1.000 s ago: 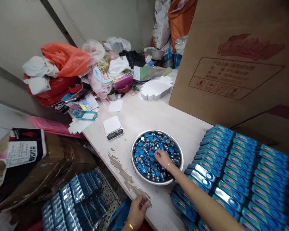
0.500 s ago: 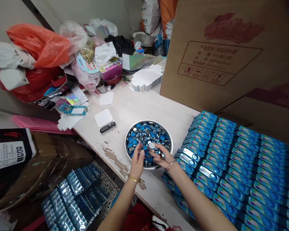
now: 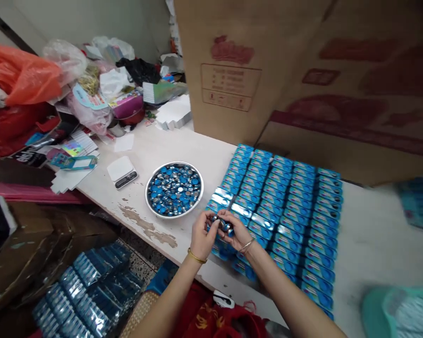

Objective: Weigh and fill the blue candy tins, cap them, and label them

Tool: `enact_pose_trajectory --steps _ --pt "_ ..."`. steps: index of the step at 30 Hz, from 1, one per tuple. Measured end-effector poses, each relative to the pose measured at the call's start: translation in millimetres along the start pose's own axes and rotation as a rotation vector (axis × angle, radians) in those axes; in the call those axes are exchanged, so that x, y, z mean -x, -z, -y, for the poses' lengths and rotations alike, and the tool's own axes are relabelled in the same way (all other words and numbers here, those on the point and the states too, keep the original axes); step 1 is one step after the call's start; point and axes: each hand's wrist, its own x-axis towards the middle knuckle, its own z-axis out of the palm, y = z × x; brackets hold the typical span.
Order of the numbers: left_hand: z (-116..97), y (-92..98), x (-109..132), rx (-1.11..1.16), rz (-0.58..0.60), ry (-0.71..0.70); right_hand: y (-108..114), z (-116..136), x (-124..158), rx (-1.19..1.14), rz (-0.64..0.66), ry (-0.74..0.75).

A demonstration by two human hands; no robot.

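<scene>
Several small round metal pieces [image 3: 223,224], silver and blue, are in my right hand [image 3: 238,232], its fingers curled around them. My left hand [image 3: 203,237] meets it, thumb and fingers closed on the same pieces. Both hands are over the near left edge of rows of blue boxes [image 3: 282,202]. To their upper left, a round metal bowl [image 3: 147,199] holds many more blue and silver pieces. A white scale [image 3: 121,170] with a dark display lies left of the bowl.
Large cardboard boxes [image 3: 232,89] stand behind the rows. Plastic bags and white cards [image 3: 174,111] crowd the back left. A green basin [image 3: 375,310] is at the lower right. Blue wrapped packs [image 3: 88,286] lie below the table's left edge.
The view has swung right. My hands have left the bowl and moved right to the blue boxes, with round pieces in them. My left hand, earlier open, has closed on pieces.
</scene>
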Motion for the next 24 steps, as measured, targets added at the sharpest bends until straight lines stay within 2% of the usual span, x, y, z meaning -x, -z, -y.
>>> enact_pose_trajectory --steps 5,9,11,13,15,17,19,21,24 --pt "-37.5 -88.9 40.9 -0.016 0.189 -0.048 66.3 18.4 93.8 -0.053 -0.144 0.141" --pt "-72.7 -149.3 66.1 -0.036 0.465 -0.169 108.4 38.8 165.8 -0.095 -0.248 0.233" --pt "-88.6 -175.3 75.1 -0.036 0.566 -0.213 124.7 50.6 193.6 -0.100 -0.288 0.269" --pt "-100.8 -200.0 81.4 -0.075 0.593 -0.237 139.4 62.5 213.0 -0.091 -0.333 0.301" --pt "-108.7 -224.3 83.4 -0.126 0.573 -0.218 153.7 74.0 224.0 -0.080 -0.396 0.330" --pt "-112.9 -249.1 77.9 -0.134 0.548 -0.180 169.1 85.4 228.3 -0.095 -0.469 0.371" --pt "-114.6 -275.1 61.5 -0.136 0.539 -0.173 186.6 97.2 228.2 -0.160 -0.513 0.422" --pt "-114.5 -303.0 33.4 -0.271 0.525 -0.215 205.8 109.5 225.6 -0.234 -0.534 0.464" --pt "-110.9 -349.1 -21.5 -0.593 0.499 -0.253 234.8 127.9 218.6 -0.298 -0.571 0.490"
